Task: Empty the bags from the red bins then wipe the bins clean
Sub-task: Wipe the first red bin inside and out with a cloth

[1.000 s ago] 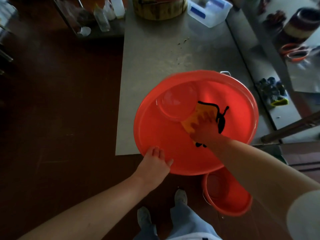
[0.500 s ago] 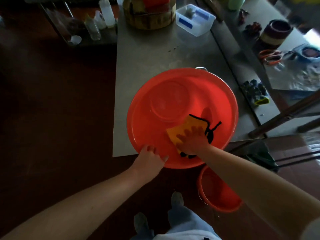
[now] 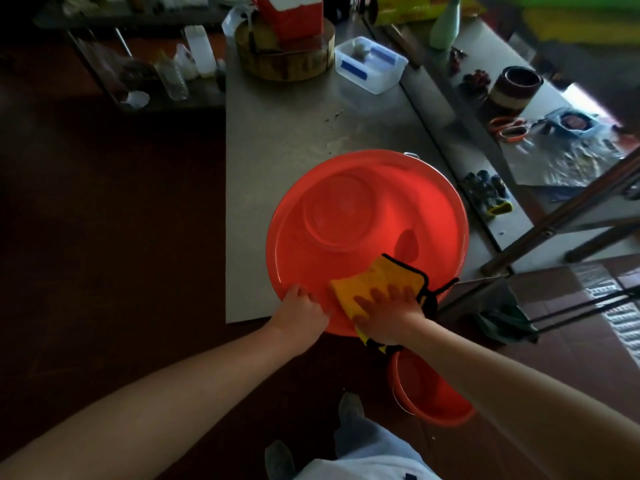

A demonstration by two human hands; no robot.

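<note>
While the big red bin (image 3: 367, 223) sits on the gray table (image 3: 294, 140), the left hand (image 3: 300, 315) grips its near rim and the right hand (image 3: 389, 315) presses a yellow cloth (image 3: 372, 282) flat, fingers spread, on its inside wall

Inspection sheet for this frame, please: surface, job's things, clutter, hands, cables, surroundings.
Surface: steel table, a few dark specks, near part taken up by the bin.
Job's things: large red bin on the table's near edge, no bag visible inside; yellow cloth with black trim pressed on its near inner wall; second red bin on the floor below.
Clutter: round wooden block, clear plastic box, green bottle, orange scissors, dark gloves.
Hands: left hand grips the bin's near rim; right hand flat on the cloth.
Cables: nothing seen.
Surroundings: dark red floor, low shelf of bottles at left.
</note>
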